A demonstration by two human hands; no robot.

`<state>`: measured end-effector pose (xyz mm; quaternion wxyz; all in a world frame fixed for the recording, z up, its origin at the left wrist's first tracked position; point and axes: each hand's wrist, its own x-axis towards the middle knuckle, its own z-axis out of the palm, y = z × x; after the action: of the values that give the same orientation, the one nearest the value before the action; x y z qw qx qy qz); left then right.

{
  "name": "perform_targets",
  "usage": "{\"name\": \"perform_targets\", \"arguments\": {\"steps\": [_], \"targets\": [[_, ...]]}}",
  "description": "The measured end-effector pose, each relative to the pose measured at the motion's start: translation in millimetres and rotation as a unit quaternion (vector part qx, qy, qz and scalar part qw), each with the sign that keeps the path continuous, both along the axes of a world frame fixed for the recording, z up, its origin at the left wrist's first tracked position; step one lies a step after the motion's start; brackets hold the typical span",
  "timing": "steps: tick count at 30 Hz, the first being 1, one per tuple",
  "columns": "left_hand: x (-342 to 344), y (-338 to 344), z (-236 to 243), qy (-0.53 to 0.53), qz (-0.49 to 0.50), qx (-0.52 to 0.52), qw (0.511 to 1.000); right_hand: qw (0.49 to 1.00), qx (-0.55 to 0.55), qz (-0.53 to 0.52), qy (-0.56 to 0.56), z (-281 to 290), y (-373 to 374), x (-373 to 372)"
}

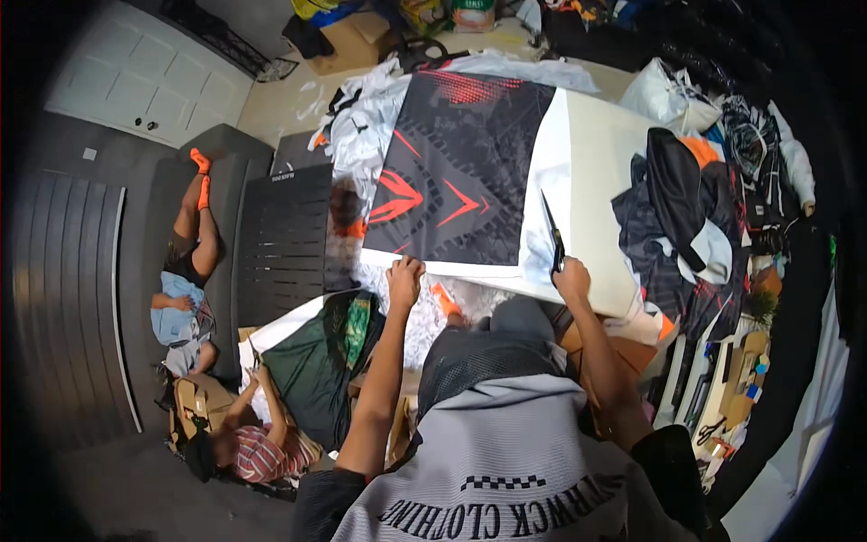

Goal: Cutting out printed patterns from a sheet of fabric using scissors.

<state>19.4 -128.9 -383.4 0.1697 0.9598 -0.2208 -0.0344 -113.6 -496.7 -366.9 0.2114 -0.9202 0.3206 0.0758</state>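
A dark grey printed fabric panel with red arrow shapes, tyre-tread marks and a white border lies spread on the white table. My left hand is closed on the near white edge of the fabric, close to its left corner. Wrapped round the handles of a pair of black scissors is my right hand, just right of the panel's near corner. The blades point away from me, over white material beside the printed part. Whether the blades are apart is too small to tell.
Dark garments are heaped on the table's right side. Crumpled white fabric hangs at its far left. A person in a striped shirt handles dark green fabric at lower left. Another person lies on a grey sofa.
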Motion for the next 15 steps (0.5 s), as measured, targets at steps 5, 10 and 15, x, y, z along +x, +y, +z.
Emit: {"name": "perform_targets", "arguments": {"steps": [5,10,15], "targets": [[-28,-4,-1,-0.008,0.014,0.004,1.0,1.0,0.006,0.013,-0.023,0,-1,-33],[-38,-29,7,0.003,-0.005,-0.038,0.999,0.998,-0.001,0.024,-0.056,-1,1,-40],[-46,-74,9,0.048,-0.062,-0.102,0.992,0.997,0.01,0.027,-0.076,-4,-3,-39]]}}
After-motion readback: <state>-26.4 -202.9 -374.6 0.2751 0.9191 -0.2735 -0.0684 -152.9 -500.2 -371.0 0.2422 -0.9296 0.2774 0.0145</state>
